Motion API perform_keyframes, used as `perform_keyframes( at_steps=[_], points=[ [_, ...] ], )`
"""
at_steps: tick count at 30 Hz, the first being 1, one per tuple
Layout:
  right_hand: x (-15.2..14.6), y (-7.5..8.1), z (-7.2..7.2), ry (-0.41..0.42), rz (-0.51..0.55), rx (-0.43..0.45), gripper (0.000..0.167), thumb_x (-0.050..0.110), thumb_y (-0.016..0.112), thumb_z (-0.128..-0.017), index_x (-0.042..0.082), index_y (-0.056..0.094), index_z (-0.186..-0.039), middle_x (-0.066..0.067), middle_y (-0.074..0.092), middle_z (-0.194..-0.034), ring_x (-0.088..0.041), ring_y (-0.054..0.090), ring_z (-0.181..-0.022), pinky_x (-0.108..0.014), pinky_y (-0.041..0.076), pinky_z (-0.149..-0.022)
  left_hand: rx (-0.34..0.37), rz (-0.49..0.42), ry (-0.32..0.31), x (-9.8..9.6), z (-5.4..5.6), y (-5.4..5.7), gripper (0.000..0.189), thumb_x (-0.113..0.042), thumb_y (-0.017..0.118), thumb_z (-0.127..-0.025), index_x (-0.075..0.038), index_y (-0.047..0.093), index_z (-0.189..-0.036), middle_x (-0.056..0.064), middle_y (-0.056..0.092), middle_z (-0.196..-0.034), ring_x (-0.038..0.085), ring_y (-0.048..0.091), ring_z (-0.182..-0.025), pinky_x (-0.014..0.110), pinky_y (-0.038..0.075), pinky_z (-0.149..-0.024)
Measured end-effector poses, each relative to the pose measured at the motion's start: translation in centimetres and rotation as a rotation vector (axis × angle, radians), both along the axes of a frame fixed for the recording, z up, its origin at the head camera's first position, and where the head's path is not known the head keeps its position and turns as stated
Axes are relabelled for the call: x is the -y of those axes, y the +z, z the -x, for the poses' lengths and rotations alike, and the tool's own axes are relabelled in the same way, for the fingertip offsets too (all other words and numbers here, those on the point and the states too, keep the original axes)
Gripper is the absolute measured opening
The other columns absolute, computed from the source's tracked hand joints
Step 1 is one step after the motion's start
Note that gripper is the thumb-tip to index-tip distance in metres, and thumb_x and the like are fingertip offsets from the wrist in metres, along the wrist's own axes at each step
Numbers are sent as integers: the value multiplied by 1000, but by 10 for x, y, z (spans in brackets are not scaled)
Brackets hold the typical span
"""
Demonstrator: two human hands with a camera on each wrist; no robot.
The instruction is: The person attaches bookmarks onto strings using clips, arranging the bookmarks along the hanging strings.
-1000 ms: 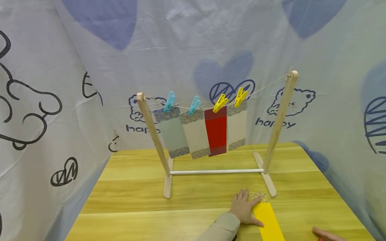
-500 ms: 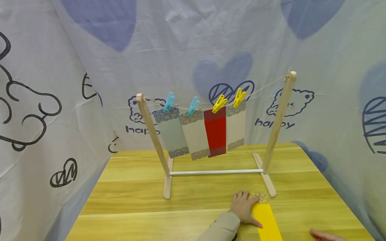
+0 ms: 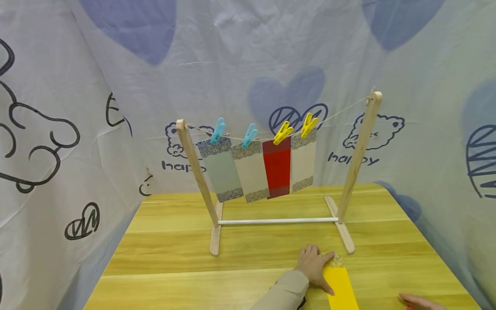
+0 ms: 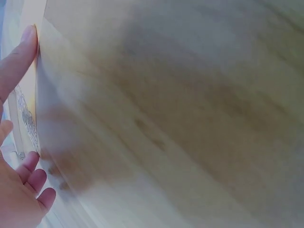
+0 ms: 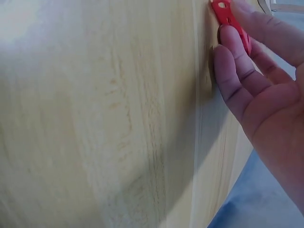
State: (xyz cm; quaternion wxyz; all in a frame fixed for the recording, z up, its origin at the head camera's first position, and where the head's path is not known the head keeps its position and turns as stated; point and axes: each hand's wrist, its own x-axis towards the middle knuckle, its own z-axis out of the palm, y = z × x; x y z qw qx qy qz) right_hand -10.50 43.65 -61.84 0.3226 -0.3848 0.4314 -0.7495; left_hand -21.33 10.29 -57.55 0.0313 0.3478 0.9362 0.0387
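My left hand [image 3: 314, 267] lies on the wooden table with its fingers spread. Its index finger and thumb touch the left side of a yellow paper strip [image 3: 342, 288] with a flowered band at its far end. In the left wrist view the thumb and fingers of that hand [image 4: 19, 199] rest along the strip's edge, where the patterned band [image 4: 27, 118] shows. At the lower right, partly out of the head view, my right hand [image 3: 420, 300] holds a red clothespin [image 5: 224, 13] between thumb and fingers, low over the table. The near end of the strip is cut off.
A wooden drying rack [image 3: 360, 159] with a white bottom bar [image 3: 279, 221] stands behind the hands. From its string hang several paper strips, one of them red [image 3: 277, 168], under blue clothespins [image 3: 218, 131] and yellow clothespins [image 3: 283, 132]. A printed cloth [image 3: 232, 56] encloses the table.
The yellow strip has slid slightly toward the near edge and left under my left hand, which has barely moved. My right hand, with the red clothespin, has shifted only a little.
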Motion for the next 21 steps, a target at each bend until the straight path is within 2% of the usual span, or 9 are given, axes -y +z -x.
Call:
perform_keyframes(
  at_steps=[1, 5, 8, 12, 15, 18, 21],
  points=[
    [1, -2, 1, 14, 37, 13, 53, -11, 15, -93, 9, 29, -140, 4, 27, -143, -7, 24, -127, -18, 21, -100, 5, 2, 2, 0, 0, 0, 105, -73, 68, -42, -43, 30, -136, -6, 37, -97, 9, 30, -86, 21, 23, -67],
    [5, -7, 1, -65, 71, -135, 54, -17, 21, -89, 3, 26, -140, 0, 26, -144, -7, 23, -128, -17, 21, -100, 19, -20, 25, 0, -2, 1, 106, -71, 70, -41, -40, 33, -135, -6, 31, -89, 9, 26, -80, 21, 21, -65],
    [8, -3, -2, -144, 31, -216, 62, -26, 19, -84, 1, 26, -139, 0, 27, -143, -8, 26, -127, -18, 25, -99, -6, -42, 47, 2, -5, 3, 107, -70, 72, -38, -37, 37, -134, -7, 26, -83, 9, 23, -76, 20, 20, -63],
    [9, 6, -6, -170, -49, -166, 64, -25, 15, -85, 6, 29, -139, 6, 32, -141, -3, 29, -124, -15, 27, -96, -67, -73, 56, 3, -8, 6, 109, -71, 72, -34, -34, 42, -132, -7, 22, -80, 8, 20, -73, 19, 19, -62],
    [8, 11, -8, -200, -141, -51, 64, -21, 16, -88, 15, 39, -136, 11, 40, -134, 0, 36, -119, -13, 30, -93, -116, -99, 40, 3, -8, 4, 110, -71, 71, -32, -31, 44, -131, -7, 23, -82, 8, 20, -74, 18, 19, -63],
    [7, 13, -12, -265, -257, 16, 60, -16, 22, -90, 23, 52, -126, 11, 52, -122, -2, 47, -108, -15, 38, -86, -164, -109, 29, 3, -7, 0, 112, -73, 70, -31, -25, 46, -130, -7, 23, -82, 8, 20, -75, 18, 19, -63],
    [7, 13, -13, -260, -271, 98, 56, -12, 26, -91, 23, 57, -120, 5, 58, -114, -9, 53, -102, -21, 43, -83, -194, -109, 32, 3, -6, -3, 112, -74, 68, -31, -20, 49, -127, -7, 22, -82, 8, 20, -76, 18, 19, -63]
  ],
)
